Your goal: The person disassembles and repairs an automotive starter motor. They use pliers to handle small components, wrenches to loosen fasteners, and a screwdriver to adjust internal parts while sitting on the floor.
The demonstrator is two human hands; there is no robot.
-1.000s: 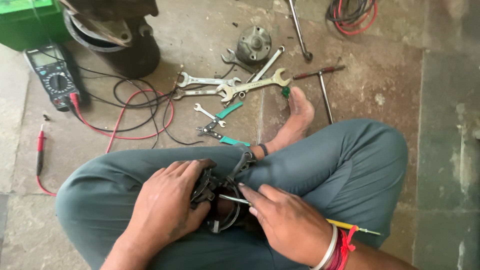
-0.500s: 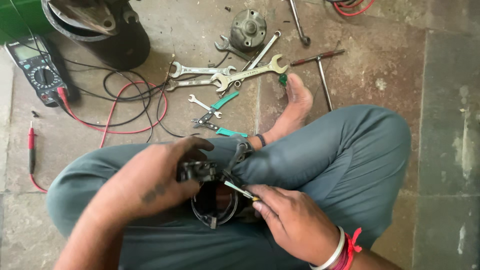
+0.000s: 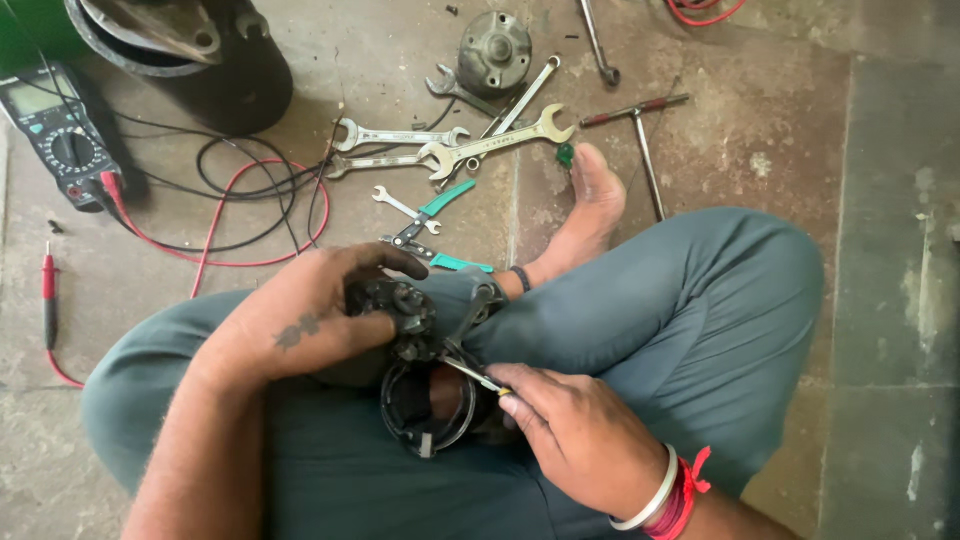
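I sit cross-legged on the floor in grey-green trousers. My left hand (image 3: 305, 315) grips a black mechanical part (image 3: 420, 345) with a round ring-shaped housing, held over my lap. My right hand (image 3: 575, 435) holds a thin screwdriver (image 3: 470, 372) with a yellowish handle; its tip touches the middle of the part. A white bangle and red threads circle my right wrist. My bare foot (image 3: 590, 215) rests on the floor ahead of the part.
Several wrenches (image 3: 480, 145) and teal-handled pliers (image 3: 435, 225) lie on the concrete floor ahead. A multimeter (image 3: 55, 135) with red and black leads (image 3: 235, 215) sits at the left. A black round casing (image 3: 185, 50), a metal hub (image 3: 495, 45) and a T-handle tool (image 3: 640, 130) lie farther back.
My left hand has shifted its grip on the part, turning over it. The screwdriver tip has stayed at the part. The view has tilted slightly.
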